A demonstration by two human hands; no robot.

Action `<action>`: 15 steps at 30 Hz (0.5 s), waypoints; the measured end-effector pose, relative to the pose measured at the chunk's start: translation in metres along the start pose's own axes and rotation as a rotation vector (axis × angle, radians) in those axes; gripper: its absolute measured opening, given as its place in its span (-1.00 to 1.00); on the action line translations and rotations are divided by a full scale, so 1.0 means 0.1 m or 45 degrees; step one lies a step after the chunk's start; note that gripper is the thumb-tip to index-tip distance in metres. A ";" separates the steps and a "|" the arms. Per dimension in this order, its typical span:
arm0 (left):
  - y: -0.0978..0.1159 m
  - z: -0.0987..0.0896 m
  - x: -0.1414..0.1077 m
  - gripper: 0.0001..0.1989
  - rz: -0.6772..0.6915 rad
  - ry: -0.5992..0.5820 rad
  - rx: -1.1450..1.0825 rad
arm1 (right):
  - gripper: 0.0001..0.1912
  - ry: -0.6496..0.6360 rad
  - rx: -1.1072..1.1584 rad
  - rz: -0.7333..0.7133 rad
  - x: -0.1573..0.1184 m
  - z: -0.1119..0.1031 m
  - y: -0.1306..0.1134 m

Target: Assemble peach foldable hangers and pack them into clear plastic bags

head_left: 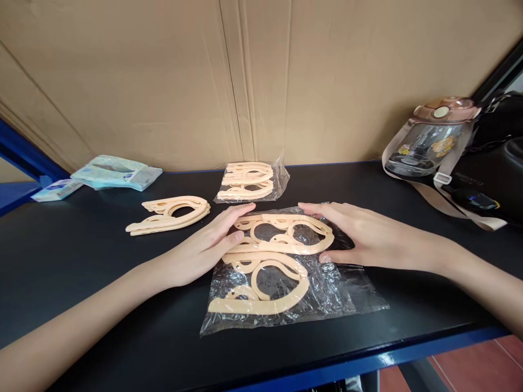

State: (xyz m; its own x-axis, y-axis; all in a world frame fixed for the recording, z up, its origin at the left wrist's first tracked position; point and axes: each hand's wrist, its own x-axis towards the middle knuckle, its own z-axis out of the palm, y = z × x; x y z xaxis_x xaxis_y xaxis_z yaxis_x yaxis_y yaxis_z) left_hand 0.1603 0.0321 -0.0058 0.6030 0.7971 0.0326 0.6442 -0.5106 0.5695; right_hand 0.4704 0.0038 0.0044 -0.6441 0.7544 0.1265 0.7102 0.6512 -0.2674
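The clear bag [347,288], holding beige folded hangers [281,305], lies flat on the black tabletop [134,326]. At the bag's left edge the left hand [204,245] rests, fingers open; at its right, the right hand [363,237], also open-fingered. Beyond the bag lie loose hangers [169,215], left, and a smaller bagged set [247,181].

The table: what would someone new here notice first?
Probably the crinkly clear bag with curvy cream plastic pieces in it, at the middle front between the left hand and the right hand. Next, maybe the see-through bottle with a pinkish-brown lid and cartoon pictures, at the back right.
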 end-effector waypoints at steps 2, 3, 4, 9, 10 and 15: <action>-0.02 -0.01 0.00 -0.49 -0.018 0.026 -0.107 | -0.21 0.023 0.062 0.051 -0.01 -0.02 0.03; -0.02 -0.01 0.01 -0.49 -0.023 0.035 -0.146 | -0.22 0.055 0.107 0.064 0.00 -0.01 0.03; -0.03 -0.01 0.01 -0.50 -0.026 0.041 -0.174 | -0.24 0.095 0.154 0.071 0.02 0.02 0.03; -0.02 0.00 0.02 -0.50 -0.017 0.029 -0.234 | -0.38 0.277 0.273 0.057 0.14 0.23 -0.06; -0.01 0.00 0.02 -0.49 -0.013 0.013 -0.240 | -0.39 0.304 0.257 0.070 0.15 0.25 -0.08; 0.01 0.00 0.01 -0.50 0.011 -0.017 -0.261 | -0.43 0.351 0.249 0.165 0.18 0.28 -0.12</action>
State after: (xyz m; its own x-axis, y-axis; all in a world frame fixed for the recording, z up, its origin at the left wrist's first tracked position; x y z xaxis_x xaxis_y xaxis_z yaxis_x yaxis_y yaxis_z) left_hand 0.1614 0.0325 -0.0049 0.6150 0.7881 0.0280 0.5306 -0.4398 0.7246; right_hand 0.4421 0.0070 -0.0167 -0.4327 0.8408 0.3253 0.6960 0.5409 -0.4723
